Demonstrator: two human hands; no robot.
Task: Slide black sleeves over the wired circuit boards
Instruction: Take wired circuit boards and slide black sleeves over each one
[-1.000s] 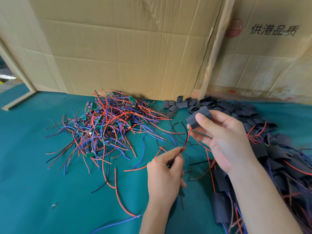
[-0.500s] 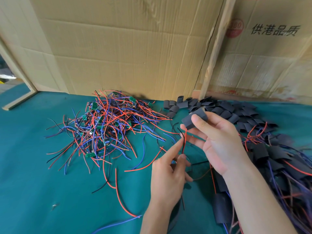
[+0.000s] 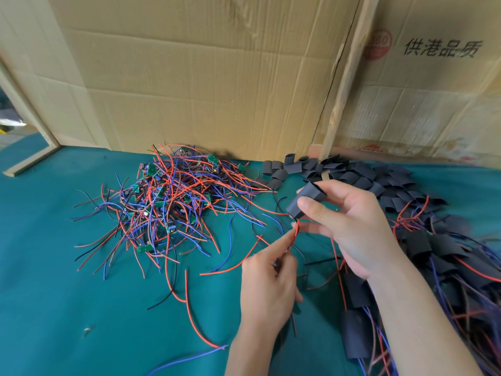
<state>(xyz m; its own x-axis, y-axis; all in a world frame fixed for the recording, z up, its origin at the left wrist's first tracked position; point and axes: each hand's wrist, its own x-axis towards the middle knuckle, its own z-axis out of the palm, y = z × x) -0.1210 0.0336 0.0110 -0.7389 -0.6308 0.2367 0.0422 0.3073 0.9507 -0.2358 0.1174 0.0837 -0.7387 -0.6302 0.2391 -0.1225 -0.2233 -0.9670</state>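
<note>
My right hand (image 3: 349,223) pinches a black sleeve (image 3: 305,198) between thumb and fingers, held above the green cloth. My left hand (image 3: 267,286) sits just below and left of it, gripping a bunch of thin wires; the red wire (image 3: 296,234) rises from my fingers to the sleeve's lower opening. Whatever circuit board hangs on these wires is hidden inside my left hand. A tangled heap of red, blue and black wired boards (image 3: 173,202) lies to the left.
Loose black sleeves (image 3: 347,172) are piled at the back right of the green cloth (image 3: 54,294). Sleeved boards with wires (image 3: 439,267) crowd the right side under my right forearm. Cardboard walls (image 3: 203,77) and a wooden slat (image 3: 349,74) close off the back.
My right hand has drifted left and lower with the sleeve. My left hand has lifted the wire tips to meet the sleeve's lower opening.
</note>
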